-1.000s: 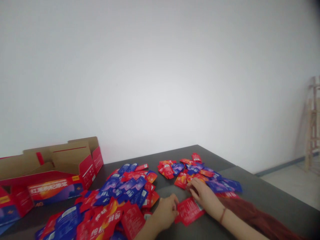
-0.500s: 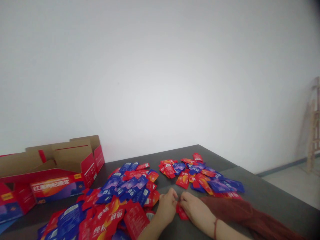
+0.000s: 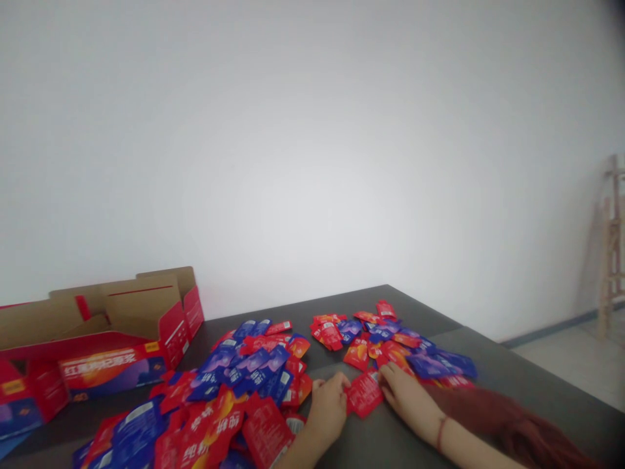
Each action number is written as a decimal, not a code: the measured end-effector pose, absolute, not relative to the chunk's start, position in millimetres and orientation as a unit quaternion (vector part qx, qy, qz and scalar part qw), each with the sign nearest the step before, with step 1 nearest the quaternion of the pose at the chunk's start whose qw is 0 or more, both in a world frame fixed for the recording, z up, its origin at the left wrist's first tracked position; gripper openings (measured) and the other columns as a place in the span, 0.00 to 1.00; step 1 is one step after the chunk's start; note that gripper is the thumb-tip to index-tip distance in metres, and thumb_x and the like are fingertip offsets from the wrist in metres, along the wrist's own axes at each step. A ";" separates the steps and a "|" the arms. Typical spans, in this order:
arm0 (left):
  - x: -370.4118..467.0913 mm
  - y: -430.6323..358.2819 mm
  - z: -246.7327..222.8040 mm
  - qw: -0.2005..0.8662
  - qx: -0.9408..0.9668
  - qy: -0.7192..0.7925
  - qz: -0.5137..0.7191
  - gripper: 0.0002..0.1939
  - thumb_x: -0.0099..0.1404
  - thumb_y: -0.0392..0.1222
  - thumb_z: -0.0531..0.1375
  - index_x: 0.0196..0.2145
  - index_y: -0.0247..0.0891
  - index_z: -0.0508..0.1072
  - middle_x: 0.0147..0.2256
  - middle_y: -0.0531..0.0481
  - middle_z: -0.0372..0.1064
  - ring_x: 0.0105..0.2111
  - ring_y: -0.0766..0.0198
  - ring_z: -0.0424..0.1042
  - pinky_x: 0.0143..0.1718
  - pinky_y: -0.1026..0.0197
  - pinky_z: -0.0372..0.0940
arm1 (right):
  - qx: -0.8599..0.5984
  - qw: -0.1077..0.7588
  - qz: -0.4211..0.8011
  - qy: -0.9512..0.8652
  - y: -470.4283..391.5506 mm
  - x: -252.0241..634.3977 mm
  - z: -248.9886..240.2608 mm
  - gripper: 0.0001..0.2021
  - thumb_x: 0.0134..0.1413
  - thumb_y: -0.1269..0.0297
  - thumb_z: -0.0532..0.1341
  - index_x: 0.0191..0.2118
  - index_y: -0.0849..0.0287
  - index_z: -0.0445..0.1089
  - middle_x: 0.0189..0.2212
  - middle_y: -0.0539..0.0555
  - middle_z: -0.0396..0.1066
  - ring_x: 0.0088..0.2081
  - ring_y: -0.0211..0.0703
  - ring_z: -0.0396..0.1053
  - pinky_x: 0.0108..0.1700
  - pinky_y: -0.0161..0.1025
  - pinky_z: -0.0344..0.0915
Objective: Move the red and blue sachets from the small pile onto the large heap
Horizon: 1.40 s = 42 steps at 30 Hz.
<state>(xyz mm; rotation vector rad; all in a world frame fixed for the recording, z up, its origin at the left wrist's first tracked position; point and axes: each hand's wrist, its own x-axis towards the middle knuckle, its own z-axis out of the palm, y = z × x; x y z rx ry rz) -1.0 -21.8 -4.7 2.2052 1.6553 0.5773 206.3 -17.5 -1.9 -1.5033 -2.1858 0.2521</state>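
A red sachet [image 3: 365,393] with pale print lies between my two hands over the dark table. My left hand [image 3: 330,402] has its fingers curled together at the sachet's left edge. At the opposite edge, my right hand [image 3: 409,398] grips the sachet's upper right side with bent fingers; a thin red cord circles that wrist. Left of my hands spreads a large heap of red and blue sachets [image 3: 254,361]. Beyond my right hand is a smaller pile of the same sachets [image 3: 385,332].
Open red cardboard boxes [image 3: 117,368] with brown insides stand at the left against the white wall [image 3: 312,163]. A dark red cloth [image 3: 508,417] lies by my right forearm on the dark table [image 3: 541,384]. A wooden ladder-like frame [image 3: 610,260] leans at far right.
My hands have moved apart, the right one going right and slightly up. The red sachet, mostly covered before, now shows nearly whole between them.
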 end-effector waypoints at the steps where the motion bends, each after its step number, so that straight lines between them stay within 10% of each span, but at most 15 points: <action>1: -1.3 -22.3 -4.5 0.158 0.776 0.576 0.203 0.19 0.58 0.28 0.49 0.43 0.42 0.70 0.34 0.54 0.70 0.40 0.61 0.66 0.48 0.60 0.52 | -0.543 0.237 0.092 -0.801 -15.2 194.9 -0.5 0.11 0.51 0.77 0.50 0.36 0.59 0.66 0.38 0.57 0.69 0.40 0.45 0.68 0.44 0.40 0.62; 33: -28.0 -23.4 21.3 -0.102 0.773 0.620 0.086 0.19 0.64 0.27 0.45 0.41 0.36 0.73 0.46 0.42 0.67 0.50 0.52 0.62 0.54 0.47 0.49 | -0.584 0.171 0.093 -0.788 -33.9 199.1 14.8 0.04 0.51 0.66 0.59 0.31 0.58 0.71 0.32 0.57 0.74 0.35 0.51 0.71 0.37 0.41 0.62; 42: 40.2 -11.6 -14.0 0.009 0.854 0.505 0.122 0.26 0.64 0.38 0.49 0.60 0.39 0.61 0.63 0.44 0.51 0.63 0.53 0.48 0.62 0.46 0.43 | -0.715 0.199 -0.042 -0.669 5.7 269.8 17.3 0.27 0.51 0.53 0.60 0.56 0.59 0.64 0.59 0.67 0.58 0.61 0.68 0.51 0.48 0.63 0.60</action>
